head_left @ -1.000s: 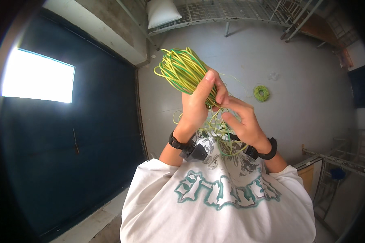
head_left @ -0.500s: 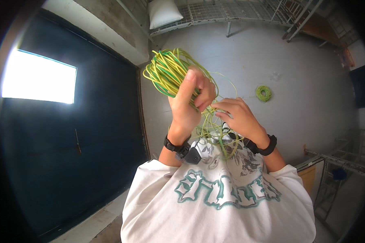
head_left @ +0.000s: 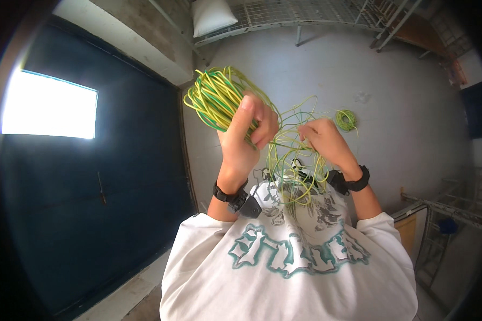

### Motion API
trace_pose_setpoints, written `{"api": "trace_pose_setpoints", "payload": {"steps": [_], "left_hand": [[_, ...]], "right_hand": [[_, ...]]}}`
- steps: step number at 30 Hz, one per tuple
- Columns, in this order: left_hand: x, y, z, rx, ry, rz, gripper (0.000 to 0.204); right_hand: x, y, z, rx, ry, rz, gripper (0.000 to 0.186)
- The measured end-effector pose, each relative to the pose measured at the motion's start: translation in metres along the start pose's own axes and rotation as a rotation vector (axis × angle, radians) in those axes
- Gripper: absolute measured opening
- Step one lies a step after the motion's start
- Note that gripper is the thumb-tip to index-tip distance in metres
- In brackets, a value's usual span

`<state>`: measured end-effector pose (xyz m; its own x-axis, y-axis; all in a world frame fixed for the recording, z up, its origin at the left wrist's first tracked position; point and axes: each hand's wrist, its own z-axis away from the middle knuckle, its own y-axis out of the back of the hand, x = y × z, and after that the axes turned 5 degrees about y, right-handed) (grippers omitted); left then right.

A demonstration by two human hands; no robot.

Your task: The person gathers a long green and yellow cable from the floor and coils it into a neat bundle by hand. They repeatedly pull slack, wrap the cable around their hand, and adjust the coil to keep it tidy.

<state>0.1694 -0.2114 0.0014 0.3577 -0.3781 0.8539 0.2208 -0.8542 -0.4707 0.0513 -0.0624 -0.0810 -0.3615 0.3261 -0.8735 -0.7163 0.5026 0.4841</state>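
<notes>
On the left, a dark blue door point(head_left: 91, 214) with a bright window pane fills the wall beside the person. The left hand point(head_left: 245, 140) is raised in front of the chest, and its grip is closed around a thick bundle of yellow-green wire point(head_left: 218, 98), with the thumb pressed up along the coil and the fingers curled over it. The bundle fans out above and to the left of the hand, many loops packed together. From it a tangle of loose strands point(head_left: 290, 163) hangs down between the two hands, over the white printed shirt point(head_left: 289, 262). The right hand point(head_left: 326, 142) pinches one or two of these strands in a narrow fingertip grip. Beyond it, a small wire coil point(head_left: 347, 119) lies well apart on the grey floor point(head_left: 401, 107).

The wire looks light and springy, thin enough to bend easily yet stiff enough to keep its loops, so it probably snags on itself. Its coating seems smooth and may slip. The packed part of the bundle seems the surest place to hold; single strands suit a pinch.
</notes>
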Motion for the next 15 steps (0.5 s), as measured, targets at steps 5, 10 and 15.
{"api": "trace_pose_setpoints", "payload": {"steps": [5, 10, 15], "left_hand": [[-0.001, -0.001, 0.002, -0.007, -0.042, -0.014, 0.026], [0.009, 0.01, 0.002, 0.141, -0.111, -0.016, 0.026], [0.026, 0.035, -0.005, 0.306, -0.277, -0.035, 0.028]], "right_hand": [[0.045, 0.017, -0.013, 0.287, -0.083, -0.179, 0.037], [0.118, 0.086, -0.008, 0.693, -0.118, -0.235, 0.034], [0.188, 0.189, 0.031, 1.23, -0.271, -0.412, 0.029]]}}
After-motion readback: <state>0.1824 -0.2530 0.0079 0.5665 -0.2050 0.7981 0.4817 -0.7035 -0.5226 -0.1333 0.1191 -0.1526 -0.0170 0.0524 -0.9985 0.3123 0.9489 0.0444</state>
